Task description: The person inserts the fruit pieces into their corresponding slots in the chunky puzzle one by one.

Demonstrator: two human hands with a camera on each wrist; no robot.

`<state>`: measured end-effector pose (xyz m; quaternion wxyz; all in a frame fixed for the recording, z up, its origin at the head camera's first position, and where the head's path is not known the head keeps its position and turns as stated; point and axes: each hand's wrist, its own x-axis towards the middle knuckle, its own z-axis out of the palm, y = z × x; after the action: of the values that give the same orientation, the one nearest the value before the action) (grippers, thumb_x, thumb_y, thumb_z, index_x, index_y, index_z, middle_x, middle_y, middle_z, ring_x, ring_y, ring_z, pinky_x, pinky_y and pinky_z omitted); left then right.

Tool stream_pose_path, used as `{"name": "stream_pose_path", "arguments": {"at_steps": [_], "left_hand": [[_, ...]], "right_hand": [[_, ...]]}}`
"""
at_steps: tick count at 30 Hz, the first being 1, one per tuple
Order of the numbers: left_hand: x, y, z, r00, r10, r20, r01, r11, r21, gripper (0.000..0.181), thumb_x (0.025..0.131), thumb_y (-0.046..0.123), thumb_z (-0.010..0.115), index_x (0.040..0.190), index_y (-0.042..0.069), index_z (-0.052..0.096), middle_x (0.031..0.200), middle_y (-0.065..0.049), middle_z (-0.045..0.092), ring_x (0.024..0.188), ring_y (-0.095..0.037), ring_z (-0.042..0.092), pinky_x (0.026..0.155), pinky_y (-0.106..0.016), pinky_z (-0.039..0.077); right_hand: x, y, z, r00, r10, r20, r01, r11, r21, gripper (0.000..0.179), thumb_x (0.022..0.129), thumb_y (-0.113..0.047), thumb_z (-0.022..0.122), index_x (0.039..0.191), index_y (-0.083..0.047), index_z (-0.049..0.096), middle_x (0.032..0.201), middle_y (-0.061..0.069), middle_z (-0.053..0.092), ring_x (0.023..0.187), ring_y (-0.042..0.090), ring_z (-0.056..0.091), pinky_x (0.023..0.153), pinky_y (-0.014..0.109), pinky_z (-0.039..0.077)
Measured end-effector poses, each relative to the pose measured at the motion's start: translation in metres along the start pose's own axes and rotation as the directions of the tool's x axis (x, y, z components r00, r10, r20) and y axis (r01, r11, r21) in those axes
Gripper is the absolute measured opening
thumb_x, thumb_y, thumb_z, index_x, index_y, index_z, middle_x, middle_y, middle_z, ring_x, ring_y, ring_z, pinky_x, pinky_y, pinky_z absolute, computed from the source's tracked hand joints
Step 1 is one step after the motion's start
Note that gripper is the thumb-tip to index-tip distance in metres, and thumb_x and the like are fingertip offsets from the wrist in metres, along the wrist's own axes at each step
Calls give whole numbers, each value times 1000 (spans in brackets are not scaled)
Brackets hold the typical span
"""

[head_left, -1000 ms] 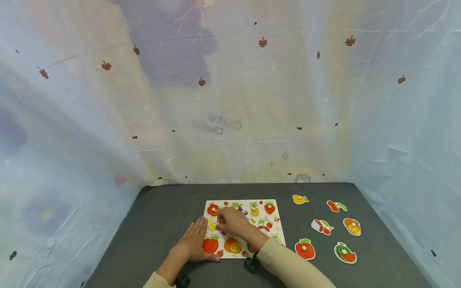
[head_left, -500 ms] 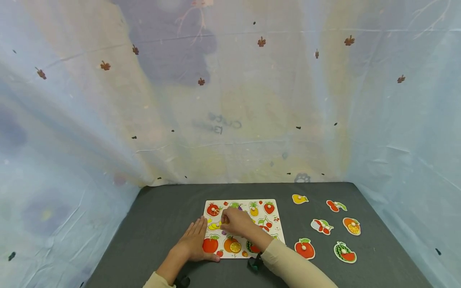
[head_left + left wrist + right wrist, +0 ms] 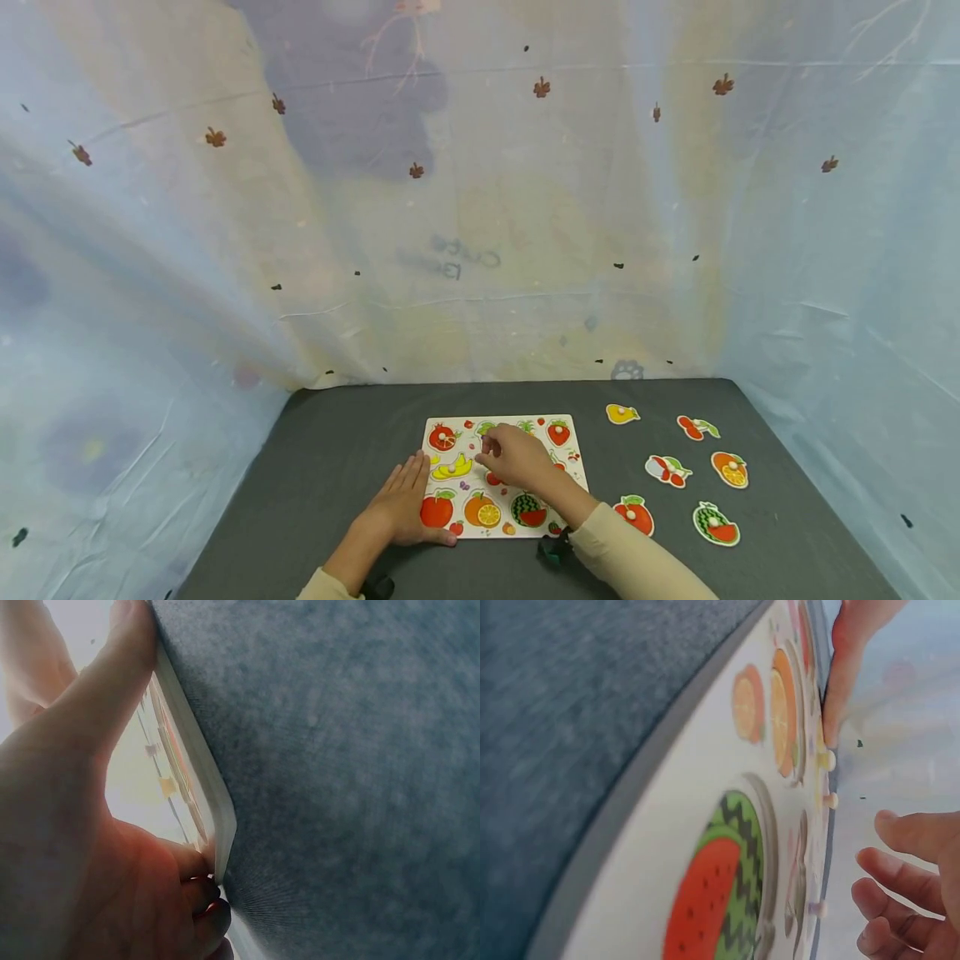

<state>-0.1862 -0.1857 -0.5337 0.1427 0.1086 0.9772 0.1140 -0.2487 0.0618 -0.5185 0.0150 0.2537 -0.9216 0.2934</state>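
Note:
A white fruit puzzle board point(image 3: 505, 511) lies on the dark table. My left hand point(image 3: 401, 506) rests along its left edge, fingers extended and thumb by the front left corner. My right hand point(image 3: 517, 457) hovers over the board's middle with loosely bent fingers, holding nothing; in the right wrist view its fingertips point(image 3: 885, 817) are apart from the board's knobs. A banana piece point(image 3: 452, 468) sits in the board, just left of that hand. Pomegranate point(image 3: 442, 437) and strawberry point(image 3: 558, 432) pieces with knobs are in the back row. My right hand hides part of the board's middle.
Loose knobbed pieces lie right of the board: a pear point(image 3: 622, 414), cherries point(image 3: 697, 428), a red-and-white fruit point(image 3: 667, 471), an orange point(image 3: 730, 470), an apple point(image 3: 633, 515) and a watermelon point(image 3: 716, 525). A patterned curtain point(image 3: 480, 208) hangs behind the table point(image 3: 315, 450).
My right hand has let go of the banana piece and moved right and slightly back, uncovering it and the watermelon picture. My left hand has stayed at the board's edge.

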Motion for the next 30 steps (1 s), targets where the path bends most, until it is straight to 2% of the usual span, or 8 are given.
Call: {"name": "stream_pose_path", "arguments": {"at_steps": [10, 20, 26, 30], "left_hand": [[1, 1, 1, 1000, -16, -3, 16, 1000, -14, 144, 68, 78, 87, 168, -4, 23, 176, -22, 20, 163, -40, 21, 134, -55, 16], [1, 0, 0, 1000, -8, -5, 8, 1000, -16, 144, 69, 78, 87, 168, -4, 21, 177, -22, 19, 163, -40, 20, 134, -55, 15], [1, -1, 1, 1000, 0, -7, 0, 999, -32, 144, 69, 77, 88, 168, -4, 21, 177, -23, 19, 163, -40, 20, 134, -55, 15], [1, -2, 2, 1000, -1, -4, 1, 1000, -28, 144, 69, 77, 87, 168, -5, 21, 177, -23, 19, 163, -40, 20, 134, -55, 15]], "right_hand": [[-18, 7, -19, 999, 40, -1, -40, 999, 26, 17, 100, -33, 78, 91, -23, 68, 84, -9, 58, 64, 10, 49, 54, 27, 43], [-42, 30, -30, 997, 44, -69, -43, 999, 8, 15, 100, -31, 79, 92, -26, 68, 83, -11, 57, 60, 8, 45, 51, 26, 40], [-55, 44, -41, 989, 102, -107, -103, 995, 2, 16, 98, -29, 82, 92, -26, 68, 82, -12, 56, 61, 7, 45, 54, 26, 40], [-64, 52, -49, 979, 156, -133, -151, 988, 43, 18, 97, -25, 83, 90, -24, 67, 81, -10, 56, 61, 9, 45, 54, 27, 40]]}}
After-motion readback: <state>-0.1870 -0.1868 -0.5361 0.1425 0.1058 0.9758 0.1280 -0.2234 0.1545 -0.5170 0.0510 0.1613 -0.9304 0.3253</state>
